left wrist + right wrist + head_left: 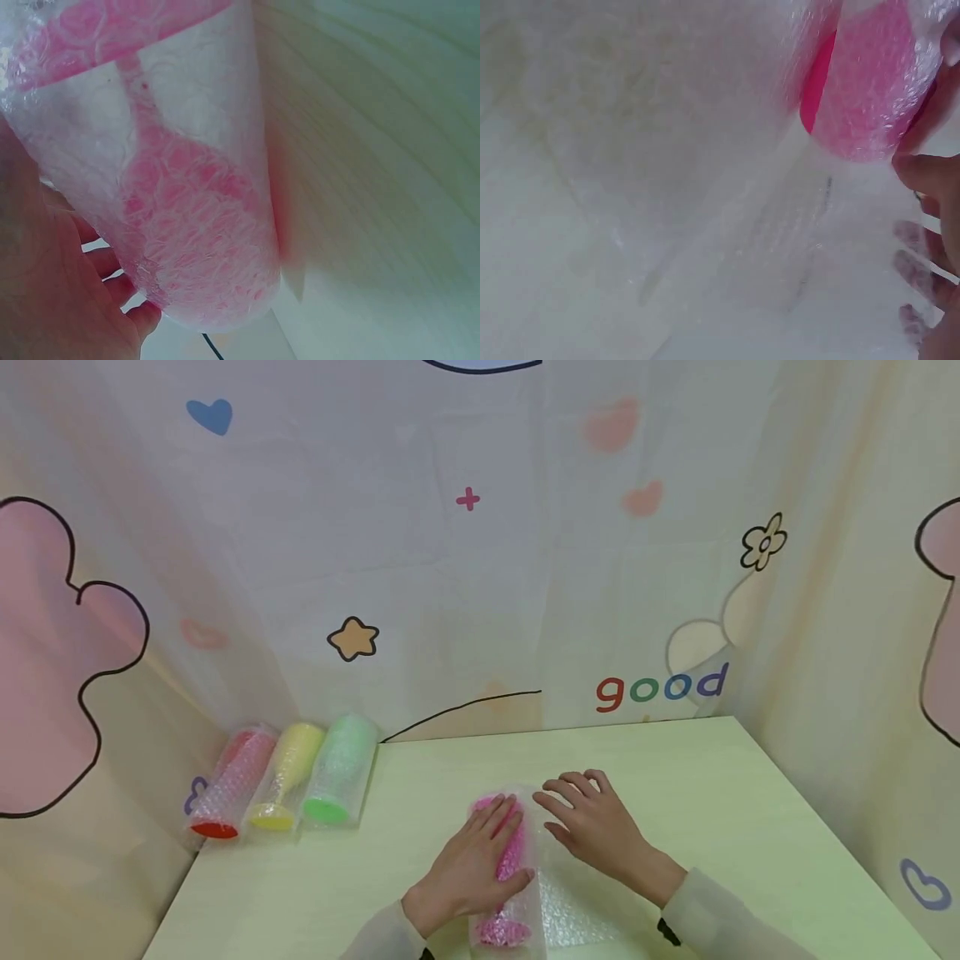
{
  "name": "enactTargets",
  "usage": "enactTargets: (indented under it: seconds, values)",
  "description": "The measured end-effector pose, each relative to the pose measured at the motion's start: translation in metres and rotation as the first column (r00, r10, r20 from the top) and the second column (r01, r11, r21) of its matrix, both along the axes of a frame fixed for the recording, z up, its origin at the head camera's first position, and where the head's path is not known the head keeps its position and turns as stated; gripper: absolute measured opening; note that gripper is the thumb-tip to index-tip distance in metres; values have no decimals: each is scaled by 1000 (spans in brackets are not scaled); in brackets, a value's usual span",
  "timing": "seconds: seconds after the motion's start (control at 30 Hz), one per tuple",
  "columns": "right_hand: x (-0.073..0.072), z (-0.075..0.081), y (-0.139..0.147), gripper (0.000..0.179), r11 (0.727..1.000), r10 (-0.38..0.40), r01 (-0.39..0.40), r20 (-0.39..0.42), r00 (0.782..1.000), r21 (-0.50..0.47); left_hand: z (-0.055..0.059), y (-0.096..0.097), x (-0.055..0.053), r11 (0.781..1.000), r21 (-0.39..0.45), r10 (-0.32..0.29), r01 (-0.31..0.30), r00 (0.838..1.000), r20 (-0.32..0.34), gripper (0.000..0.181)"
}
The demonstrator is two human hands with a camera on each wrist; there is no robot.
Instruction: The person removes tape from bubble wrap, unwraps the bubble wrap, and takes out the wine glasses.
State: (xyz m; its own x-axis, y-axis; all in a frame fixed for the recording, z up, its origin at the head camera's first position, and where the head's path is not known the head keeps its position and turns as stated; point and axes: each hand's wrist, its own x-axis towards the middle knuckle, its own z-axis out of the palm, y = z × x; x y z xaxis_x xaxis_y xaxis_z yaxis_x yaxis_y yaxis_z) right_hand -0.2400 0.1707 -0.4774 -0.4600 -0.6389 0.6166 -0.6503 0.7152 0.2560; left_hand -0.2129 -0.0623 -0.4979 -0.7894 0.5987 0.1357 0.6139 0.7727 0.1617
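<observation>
A pink goblet (pixel 511 860) lies lengthwise inside a roll of clear bubble wrap (pixel 534 902). Through the plastic in the left wrist view, its bowl (pixel 187 202), thin stem and flat foot show. My left hand (pixel 472 868) rests across the top of the roll, fingers stretched toward its far end and thumb along the right side. To the right of the roll, my right hand (pixel 600 827) has its fingers spread and slightly bent. Its fingertips show through the translucent wrap in the right wrist view, with the thumb (pixel 926 174) close to the goblet's rim.
A flat part of the bubble wrap spreads right of the roll on the pale table (pixel 720 810). At the back left lie three wrapped goblets side by side: red (pixel 232 781), yellow (pixel 287 772) and green (pixel 341 768). A printed curtain (pixel 480 568) hangs behind the table.
</observation>
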Motion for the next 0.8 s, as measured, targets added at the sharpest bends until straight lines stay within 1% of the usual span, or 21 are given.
enactTargets:
  seconds: [0.07, 0.13, 0.2, 0.27, 0.33, 0.4, 0.5, 0.67, 0.8]
  values:
    - [-7, -2, 1, 33, 999, -16, 16, 13, 1000, 37, -1, 0, 0, 1000, 3, -2, 2, 1000, 5, 80]
    - [-14, -5, 2, 27, 999, -21, 21, 14, 1000, 41, -3, -1, 0, 1000, 3, -9, 9, 1000, -1, 80]
    - [-21, -6, 3, 20, 1000, -29, 29, 19, 999, 2, -4, -2, 0, 1000, 7, -16, 16, 1000, -2, 80]
    - [-28, -4, 3, 18, 998, -44, 46, 39, 998, -49, -5, -4, 0, 1000, 0, -18, 18, 1000, -13, 80]
    - [-36, 1, 3, 18, 992, -63, 72, 89, 994, -108, -5, -7, 0, 1000, -5, -16, 16, 1000, -21, 79]
    - [-43, 5, 3, 17, 983, -86, 108, 147, 985, -146, -5, -9, 0, 1000, -5, -16, 16, 999, -27, 78]
    - [-52, 11, 3, 16, 976, -123, 159, 228, 966, -149, -5, -12, 0, 1000, 0, -20, 20, 999, -30, 78]
    - [-66, 15, 5, 14, 971, -165, 213, 340, 926, -110, -5, -13, 1, 1000, 0, -24, 24, 999, -41, 78]
    - [-77, 17, 7, 13, 961, -198, 259, 425, 883, -91, -5, -14, 2, 1000, -1, -24, 24, 998, -50, 78]
